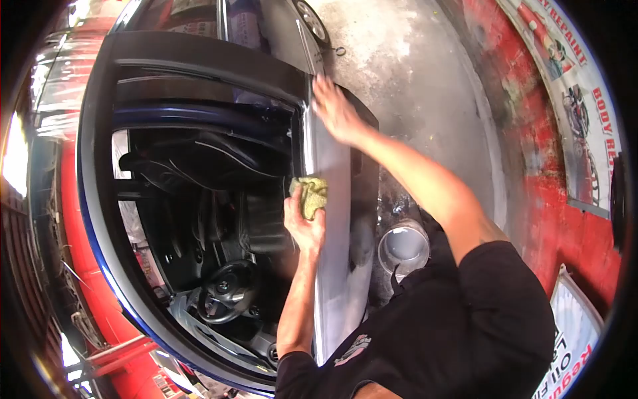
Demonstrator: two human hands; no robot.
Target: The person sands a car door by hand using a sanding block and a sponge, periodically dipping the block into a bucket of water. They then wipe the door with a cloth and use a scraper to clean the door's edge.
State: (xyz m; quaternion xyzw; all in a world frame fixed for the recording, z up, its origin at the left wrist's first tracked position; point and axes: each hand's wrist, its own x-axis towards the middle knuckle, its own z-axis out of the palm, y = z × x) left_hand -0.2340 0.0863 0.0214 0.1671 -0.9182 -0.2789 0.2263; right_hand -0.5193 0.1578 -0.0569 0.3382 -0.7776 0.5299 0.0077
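Note:
My left hand (305, 223) is closed around a crumpled yellow-green cloth (313, 197), beside the inner edge of the car door's window sill. Farther up the same grey door panel (332, 266), my right hand (334, 112) lies with its fingers stretched out near the rear corner of the door, holding nothing. The panel is dull grey, with a bright strip along its window edge. Through the window opening show a black seat (219, 156) and a steering wheel (228, 291).
A round bucket (403, 247) with pale liquid stands on the wet floor outside the door. A car wheel (312, 23) is at the top. A red wall (531, 159) with printed banners (581, 100) runs along the right.

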